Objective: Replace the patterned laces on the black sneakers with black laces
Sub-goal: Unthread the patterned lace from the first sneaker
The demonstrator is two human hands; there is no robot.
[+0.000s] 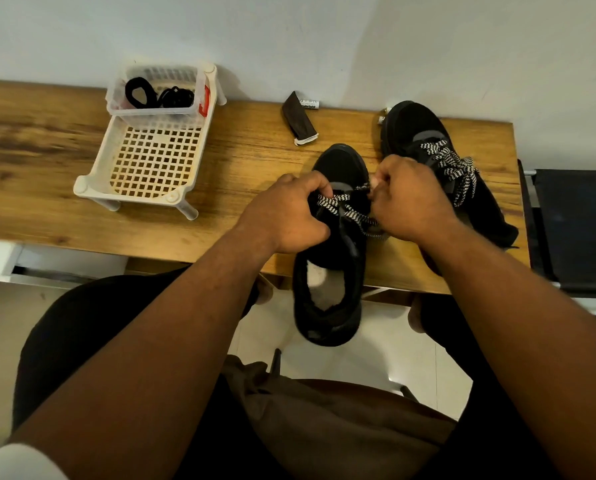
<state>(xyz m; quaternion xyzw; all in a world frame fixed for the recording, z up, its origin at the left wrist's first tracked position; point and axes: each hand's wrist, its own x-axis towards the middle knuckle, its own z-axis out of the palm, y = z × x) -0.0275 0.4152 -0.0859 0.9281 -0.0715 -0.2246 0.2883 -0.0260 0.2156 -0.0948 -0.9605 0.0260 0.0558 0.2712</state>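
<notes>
Risk noted: the near sneaker (334, 244) overhangs the front edge of the table (220, 161), heel end unsupported above the floor. A hard pull on the patterned lace (353, 214) could, in my judgement, drag the shoe off that edge. A second risk is the lace end snagging in an eyelet if pulled at an angle.

Left hand (286, 216): fingers curled, pinching the lace at the shoe's left side. Right hand (409, 200): fingers curled tight on the lace at the right side; the exact strand is hidden behind the knuckles.

Condition: black upper, pale insole, black-and-white zigzag lace part loosened across the tongue. The second sneaker (438, 168) lies toward the right back corner, fully laced and tied. Black laces (158, 93) sit in a small clear basket (116, 98) on a white rack (88, 185) at the back edge, left, well apart from both hands
</notes>
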